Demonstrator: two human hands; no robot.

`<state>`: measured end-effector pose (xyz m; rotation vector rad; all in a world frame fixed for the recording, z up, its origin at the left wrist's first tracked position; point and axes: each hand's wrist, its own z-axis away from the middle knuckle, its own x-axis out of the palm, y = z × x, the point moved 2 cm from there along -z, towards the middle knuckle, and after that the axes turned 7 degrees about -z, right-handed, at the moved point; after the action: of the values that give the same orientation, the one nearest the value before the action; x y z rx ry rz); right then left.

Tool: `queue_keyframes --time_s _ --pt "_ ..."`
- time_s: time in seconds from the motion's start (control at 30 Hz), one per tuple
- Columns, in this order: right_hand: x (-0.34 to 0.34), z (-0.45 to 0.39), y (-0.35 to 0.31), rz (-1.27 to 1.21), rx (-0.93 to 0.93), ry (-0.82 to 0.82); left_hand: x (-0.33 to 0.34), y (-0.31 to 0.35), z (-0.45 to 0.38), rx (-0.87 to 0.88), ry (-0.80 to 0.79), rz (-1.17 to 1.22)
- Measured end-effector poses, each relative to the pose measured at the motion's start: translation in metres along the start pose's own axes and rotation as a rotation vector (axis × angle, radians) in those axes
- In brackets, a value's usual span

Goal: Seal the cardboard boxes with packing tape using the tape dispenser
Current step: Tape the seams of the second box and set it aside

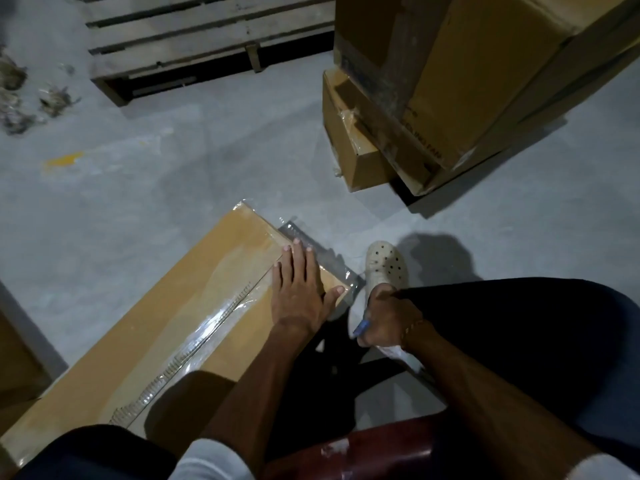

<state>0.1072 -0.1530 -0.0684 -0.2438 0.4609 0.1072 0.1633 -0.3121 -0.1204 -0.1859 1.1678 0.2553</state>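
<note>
Far left, clumps of dusty debris [20,95] lie on the grey concrete floor [138,202], with a yellow paint mark [64,159] nearer the middle. A wooden pallet [194,39] sits along the upper edge, just right of the debris.

Lower left to centre, a long flat cardboard box [145,323] lies on the floor, running diagonally from the bottom-left corner up toward the middle. A strip of clear packing tape [194,344] runs along its top seam, wrinkled along its length. At the box's far end the tape overhangs the corner, and a loose clear tail [311,247] lies beyond the edge.

The left hand [299,289] rests flat on the far end of the box, fingers straight and spread, thumb out to the side, palm pressing on the taped seam; its grip is released, holding nothing.

Just right of it, the right hand [384,317] is clenched around a tool with a blue part [362,328] showing below the fingers, apparently the tape dispenser, though the hand hides most of it. It is held beside the box's near-right edge, above the person's dark-trousered knee [519,341]. A pale perforated clog [386,263] stands on the floor just beyond this hand.

Upper right, a stack of large cardboard boxes [467,81] rests on the floor, the lowest showing clear tape on its corner.
</note>
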Motion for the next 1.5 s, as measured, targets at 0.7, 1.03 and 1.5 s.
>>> queue_keyframes --time_s 0.7,1.03,1.5 --pt "-0.130 0.044 -0.045 0.086 -0.330 0.353 -0.030 -0.082 -0.077 0.362 0.167 -0.129" --pt "-0.133 0.029 -0.077 0.045 -0.406 0.409 -0.052 -0.167 -0.149 -0.162 -0.029 0.262" --pt "-0.146 0.034 -0.068 -0.064 -0.457 0.503 -0.004 0.007 -0.015 0.204 -0.040 -0.051"
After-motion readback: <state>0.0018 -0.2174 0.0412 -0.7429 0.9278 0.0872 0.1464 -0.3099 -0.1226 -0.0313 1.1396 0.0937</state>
